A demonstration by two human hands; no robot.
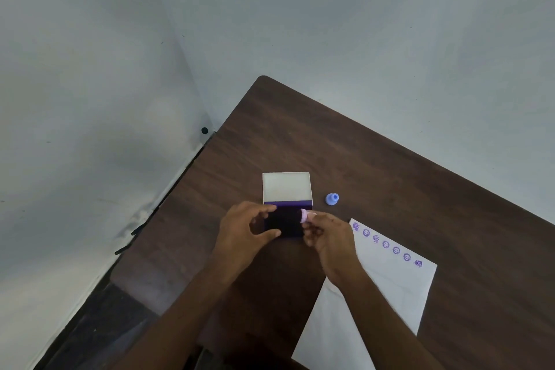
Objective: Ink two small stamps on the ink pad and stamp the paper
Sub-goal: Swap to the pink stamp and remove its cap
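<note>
An open ink pad point(286, 221) with a dark purple pad lies on the brown table, its pale lid point(286, 188) raised behind it. My left hand point(244, 230) grips the pad's left side between thumb and fingers. My right hand point(326, 234) pinches a small pink stamp point(304, 216) at the pad's right edge. A small blue stamp point(332, 199) stands alone to the right of the lid. White paper point(390, 276) lies at the right, with a row of several purple stamp marks point(386, 245) along its top edge.
The dark wooden table point(390, 165) sits in a corner against pale walls. Its left edge runs close to the wall, with a narrow dark gap point(168, 198) between them. A small black knob point(204, 130) is on the wall near the table corner.
</note>
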